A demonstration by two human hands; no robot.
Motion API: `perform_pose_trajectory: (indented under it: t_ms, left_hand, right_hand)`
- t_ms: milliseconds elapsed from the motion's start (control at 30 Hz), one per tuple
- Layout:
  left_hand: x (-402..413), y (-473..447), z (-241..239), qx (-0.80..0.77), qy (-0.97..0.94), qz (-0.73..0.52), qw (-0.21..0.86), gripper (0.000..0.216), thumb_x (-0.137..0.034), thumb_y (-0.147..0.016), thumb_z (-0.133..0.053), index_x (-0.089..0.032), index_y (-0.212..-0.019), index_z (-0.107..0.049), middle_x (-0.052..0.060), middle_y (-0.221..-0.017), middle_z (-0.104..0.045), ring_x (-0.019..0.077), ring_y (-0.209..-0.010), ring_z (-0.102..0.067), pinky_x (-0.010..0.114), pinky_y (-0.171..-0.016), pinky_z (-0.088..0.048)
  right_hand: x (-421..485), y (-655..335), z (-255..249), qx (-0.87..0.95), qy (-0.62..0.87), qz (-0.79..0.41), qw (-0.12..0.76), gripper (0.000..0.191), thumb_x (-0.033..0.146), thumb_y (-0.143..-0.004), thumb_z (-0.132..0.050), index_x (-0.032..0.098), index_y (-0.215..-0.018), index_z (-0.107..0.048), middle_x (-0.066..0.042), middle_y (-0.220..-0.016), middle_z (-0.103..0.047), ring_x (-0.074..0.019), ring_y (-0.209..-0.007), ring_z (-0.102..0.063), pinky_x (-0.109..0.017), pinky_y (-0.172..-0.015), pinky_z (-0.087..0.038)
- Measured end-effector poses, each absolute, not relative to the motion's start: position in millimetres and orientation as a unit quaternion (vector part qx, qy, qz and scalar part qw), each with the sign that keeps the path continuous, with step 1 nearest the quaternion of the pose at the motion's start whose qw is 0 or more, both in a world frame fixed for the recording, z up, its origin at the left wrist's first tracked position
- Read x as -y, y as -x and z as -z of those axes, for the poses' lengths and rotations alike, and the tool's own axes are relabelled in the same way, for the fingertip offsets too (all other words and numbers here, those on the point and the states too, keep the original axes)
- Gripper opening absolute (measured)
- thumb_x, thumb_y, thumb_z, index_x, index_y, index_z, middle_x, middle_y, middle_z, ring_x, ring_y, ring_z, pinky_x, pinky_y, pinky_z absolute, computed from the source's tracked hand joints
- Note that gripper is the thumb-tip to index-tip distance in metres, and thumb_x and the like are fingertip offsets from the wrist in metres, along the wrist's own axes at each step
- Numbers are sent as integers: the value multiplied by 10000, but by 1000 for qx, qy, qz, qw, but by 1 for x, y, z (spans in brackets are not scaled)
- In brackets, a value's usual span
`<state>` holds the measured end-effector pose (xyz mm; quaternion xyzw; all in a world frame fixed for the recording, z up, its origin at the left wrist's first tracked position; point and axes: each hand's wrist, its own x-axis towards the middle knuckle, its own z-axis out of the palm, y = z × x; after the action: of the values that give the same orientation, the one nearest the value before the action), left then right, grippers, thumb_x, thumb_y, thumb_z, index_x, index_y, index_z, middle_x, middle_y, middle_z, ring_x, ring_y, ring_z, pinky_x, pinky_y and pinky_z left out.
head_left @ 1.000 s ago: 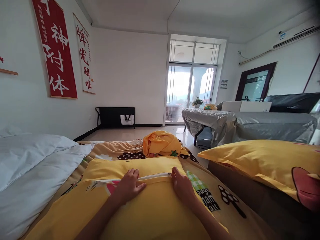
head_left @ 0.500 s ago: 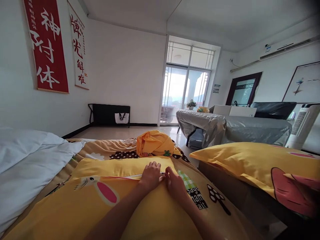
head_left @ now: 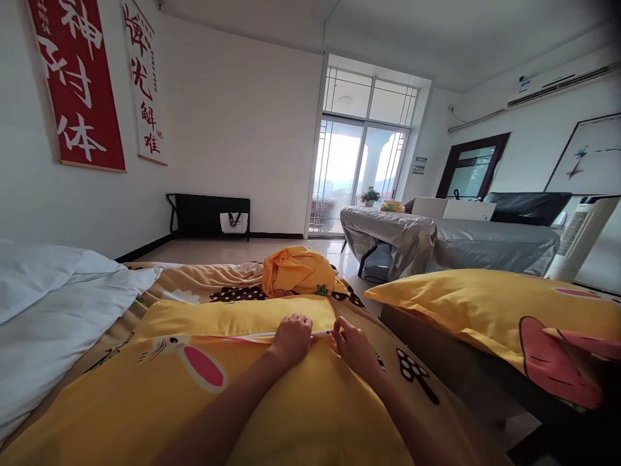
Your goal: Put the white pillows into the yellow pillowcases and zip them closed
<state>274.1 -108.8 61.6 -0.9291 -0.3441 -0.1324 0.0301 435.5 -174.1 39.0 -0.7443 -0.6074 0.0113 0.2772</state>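
A yellow pillowcase (head_left: pixel 160 388) with a printed rabbit face and a pink-lined ear lies in front of me, spread over a patterned bed sheet (head_left: pixel 388 362). Along its far side runs a pale zipper (head_left: pixel 259 335), with a whitish strip showing left of my hands. My left hand (head_left: pixel 292 340) is closed on the pillowcase at the zipper line, knuckles up. Close by on the right, my right hand (head_left: pixel 352 343) pinches at a small dark zipper pull (head_left: pixel 329 332) near the pillowcase's right corner. The fingertips partly hide the pull.
Bundled orange-yellow cloth (head_left: pixel 295 272) lies just beyond the pillowcase. White bedding (head_left: pixel 63 317) is piled at the left. A yellow pillow (head_left: pixel 456 298) with a carrot print rests at the right. Farther back stand a plastic-covered table (head_left: pixel 388 226) and a black folded frame (head_left: pixel 204 217).
My right hand and the zipper pull have moved right, away from my left hand, widening the gap between them. My left hand stays on the zipper line. The view has tipped slightly.
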Motion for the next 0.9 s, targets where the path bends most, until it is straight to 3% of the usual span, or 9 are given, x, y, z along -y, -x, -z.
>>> perform_pose_trajectory:
  t_ms: [333, 500, 633, 733, 900]
  left_hand:
    - [118, -269, -59, 295, 945, 128, 64, 239, -255, -907, -459, -120, -997, -634, 120, -1006, -660, 269, -961, -603, 412, -825, -485]
    - [122, -267, -56, 283, 947, 130, 75, 247, -216, -909, -412, -128, -979, -632, 118, -974, -657, 269, -935, -604, 418, -802, -486]
    - [124, -265, -55, 284, 946, 134, 79, 261, -189, -909, -381, -135, -968, -630, 113, -960, -655, 260, -919, -604, 406, -791, -485]
    - [122, -261, -56, 295, 942, 141, 77, 257, -240, -924, -388, -144, -986, -618, 108, -977, -649, 258, -934, -595, 402, -806, -481]
    - [113, -230, -65, 295, 942, 143, 69, 214, -221, -915, -412, -156, -968, -609, 101, -1024, -629, 255, -980, -564, 394, -824, -471]
  right_hand:
    - [178, -434, -50, 584, 789, 10, 192, 135, 231, -859, -504, 180, -798, -613, -70, -822, -709, -195, -791, -640, -247, -593, -317]
    - [181, -425, -58, 576, 809, 58, 98, 170, 247, -847, -506, 147, -875, -640, -141, -911, -710, -252, -879, -666, -268, -628, -384]
    - [176, -411, -65, 571, 811, 95, 88, 187, 203, -812, -544, 111, -954, -626, -192, -918, -699, -284, -895, -671, -296, -672, -423]
    - [170, -411, -65, 582, 795, 107, 134, 166, 214, -855, -492, 138, -936, -616, -141, -821, -706, -250, -797, -678, -284, -646, -418]
    - [166, -446, -52, 627, 692, 59, 352, 301, 335, -928, -346, 195, -863, -604, -39, -695, -665, -174, -637, -618, -263, -587, -402]
